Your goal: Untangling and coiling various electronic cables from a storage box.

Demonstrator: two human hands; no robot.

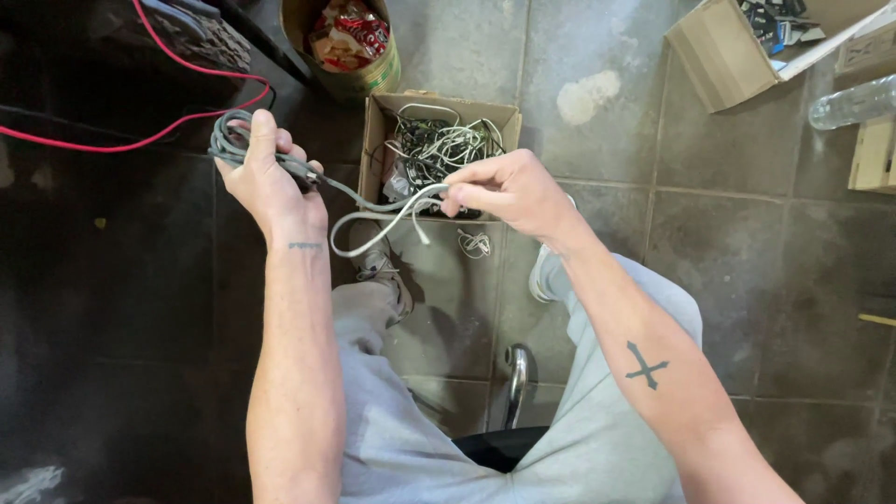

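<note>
Above the knees, both hands are raised with a grey cable (373, 201) strung between them. The left hand (266, 177) is closed in a fist around a coiled bundle of that cable, the loops sticking out past the thumb at the upper left and the straight run leaving the fist toward the right. The right hand (509, 191) is mostly closed, thumb and fingertips pinched on the cable's other stretch, where a pale loop (369, 233) hangs down and curls back between the two hands.

Just beyond the hands, on the floor, an open box (378, 126) holds a tangle of white and dark wires. Behind it stands a round tin (373, 79) with red and brown wrappers inside. A red wire (140, 145) runs across the dark floor at the left, passing behind the left hand. At the upper right lies another box (714, 61), tipped on its side, and a clear bottle (854, 103) near the edge. Below, grey shorts (597, 439) cover the person's legs, and a shoe (383, 266) shows under the cable loop.
</note>
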